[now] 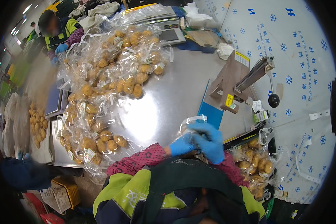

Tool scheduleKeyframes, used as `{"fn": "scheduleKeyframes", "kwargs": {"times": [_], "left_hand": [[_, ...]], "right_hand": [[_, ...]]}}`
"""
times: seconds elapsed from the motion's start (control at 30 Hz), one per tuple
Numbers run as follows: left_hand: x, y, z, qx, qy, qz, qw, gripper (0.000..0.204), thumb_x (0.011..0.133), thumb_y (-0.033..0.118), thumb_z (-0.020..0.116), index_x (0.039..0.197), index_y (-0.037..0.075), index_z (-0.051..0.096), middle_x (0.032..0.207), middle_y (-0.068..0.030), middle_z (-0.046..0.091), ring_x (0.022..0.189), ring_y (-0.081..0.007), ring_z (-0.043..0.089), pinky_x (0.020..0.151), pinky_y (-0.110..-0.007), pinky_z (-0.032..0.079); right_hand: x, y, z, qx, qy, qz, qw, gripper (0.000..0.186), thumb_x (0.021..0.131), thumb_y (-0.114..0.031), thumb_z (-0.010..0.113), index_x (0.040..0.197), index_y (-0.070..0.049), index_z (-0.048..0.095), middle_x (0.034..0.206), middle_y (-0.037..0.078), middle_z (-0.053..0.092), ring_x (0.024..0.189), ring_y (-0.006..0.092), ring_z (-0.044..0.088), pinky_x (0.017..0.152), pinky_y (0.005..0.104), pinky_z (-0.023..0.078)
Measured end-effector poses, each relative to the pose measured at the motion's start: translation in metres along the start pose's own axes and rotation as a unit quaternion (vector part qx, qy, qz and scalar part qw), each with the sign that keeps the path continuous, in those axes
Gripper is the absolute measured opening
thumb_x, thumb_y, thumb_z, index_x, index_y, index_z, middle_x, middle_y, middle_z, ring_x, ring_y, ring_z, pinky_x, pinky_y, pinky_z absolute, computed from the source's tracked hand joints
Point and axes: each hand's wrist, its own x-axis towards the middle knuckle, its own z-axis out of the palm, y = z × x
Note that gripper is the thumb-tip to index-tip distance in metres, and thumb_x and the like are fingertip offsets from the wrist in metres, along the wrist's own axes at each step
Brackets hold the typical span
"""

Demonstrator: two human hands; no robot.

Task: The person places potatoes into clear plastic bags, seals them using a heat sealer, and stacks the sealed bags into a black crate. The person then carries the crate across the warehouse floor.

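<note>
My left hand [182, 146], in a blue glove, is closed on the gathered top of a clear plastic bag [192, 120] in front of my chest. Over it crosses my right hand [210, 145], also blue-gloved; its fingers are smeared by motion, so their grip is unclear. The bag's pale handle loop sticks up just beyond both hands, while its lower part and contents are hidden. Just past my right hand lies a blue board [211, 118] under a brown lever press [231, 80] with a black ball knob [273, 100].
Many clear bags of potatoes [128, 85] cover the left and far side of the metal table [175, 82]. At my right stands a black crate [271, 149] with bagged potatoes. A scale [171, 34] sits at the back. Another person [59, 35] works at far left.
</note>
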Motion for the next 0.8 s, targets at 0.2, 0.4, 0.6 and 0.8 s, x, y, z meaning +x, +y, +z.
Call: {"fn": "scheduleKeyframes", "kwargs": {"times": [0.2,0.4,0.6,0.8], "left_hand": [[0.095,0.090,0.057,0.110,-0.175,0.161,0.965,0.039,0.081,0.029,0.070,0.108,0.004,0.062,0.113,-0.0128,0.061,0.102,-0.0281,0.057,0.086,-0.040,0.048],[0.219,0.118,0.078,0.362,-0.305,0.338,0.814,0.047,0.073,0.031,0.073,0.111,0.008,0.061,0.103,-0.0134,0.062,0.093,-0.0309,0.059,0.080,-0.036,0.050],[0.204,0.132,0.031,0.490,-0.138,0.380,0.772,0.040,0.066,0.025,0.075,0.103,0.011,0.065,0.095,-0.0117,0.062,0.084,-0.0304,0.061,0.070,-0.037,0.050],[0.170,0.113,0.010,0.390,0.122,0.388,0.826,0.015,0.071,0.015,0.070,0.085,0.010,0.070,0.096,-0.0090,0.063,0.082,-0.0280,0.059,0.068,-0.038,0.048]], "right_hand": [[-0.046,0.032,-0.100,0.041,0.212,0.015,0.976,0.064,0.078,-0.004,0.069,0.136,-0.002,0.043,0.131,0.013,0.051,0.114,0.0210,0.051,0.092,0.0335,0.048],[-0.037,0.082,-0.123,-0.105,0.344,-0.079,0.930,0.032,0.088,-0.011,0.062,0.117,0.000,0.056,0.111,0.009,0.059,0.102,0.0190,0.055,0.086,0.0311,0.046],[0.000,0.044,-0.130,-0.092,0.436,-0.045,0.894,0.028,0.093,-0.021,0.052,0.110,0.000,0.058,0.098,0.010,0.063,0.087,0.0177,0.060,0.078,0.0302,0.049],[0.075,-0.050,-0.164,0.552,0.024,0.024,0.833,0.049,0.096,-0.044,0.042,0.101,0.001,0.060,0.076,0.010,0.061,0.056,0.0203,0.057,0.053,0.0328,0.047]]}}
